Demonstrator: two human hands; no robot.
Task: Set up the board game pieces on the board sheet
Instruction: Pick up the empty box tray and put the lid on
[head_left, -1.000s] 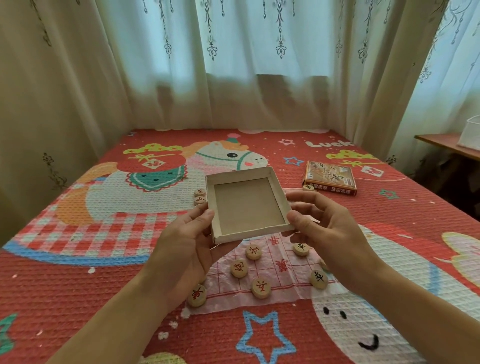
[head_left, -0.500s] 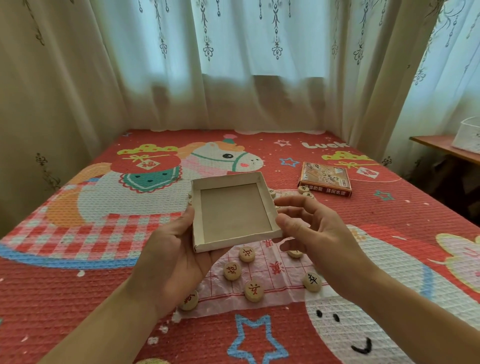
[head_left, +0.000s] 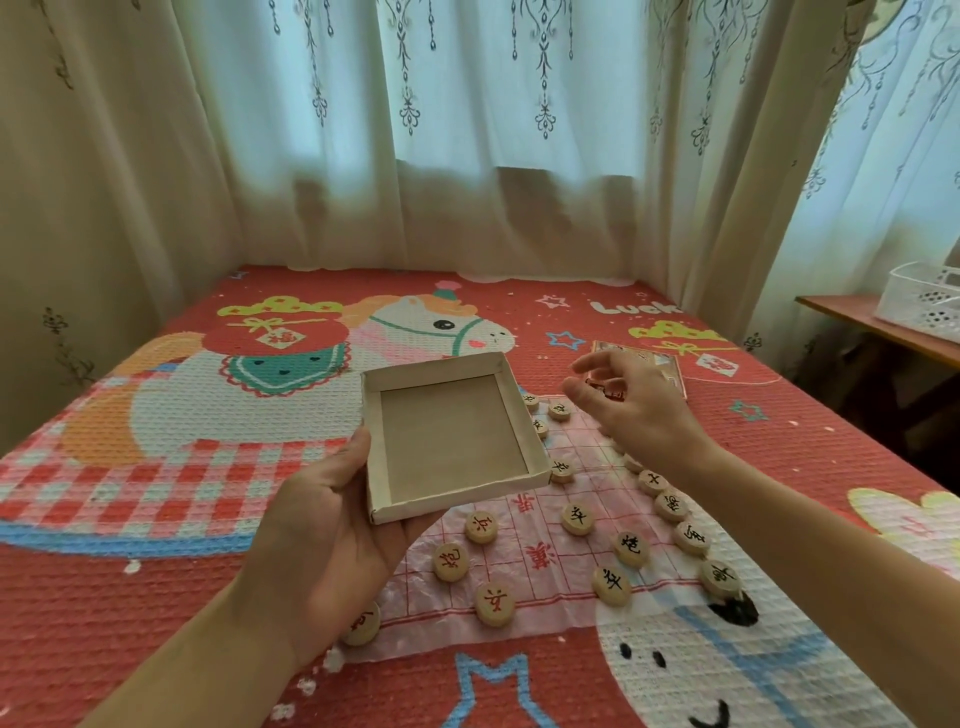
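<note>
Wooden game pieces lie scattered on the pink board sheet, below and right of the gripped tray | left hand clasps the empty cardboard tray at its near-left corner, thumb on the rim | right hand hovers just right of the tray, fingers loosely spread, holding nothing | red box lies just beyond that hand on the bedspread

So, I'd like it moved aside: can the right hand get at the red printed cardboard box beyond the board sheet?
Probably yes. The right hand is empty and open, hovering close by the red printed cardboard box, and nothing visible lies between them or on the box.
</note>
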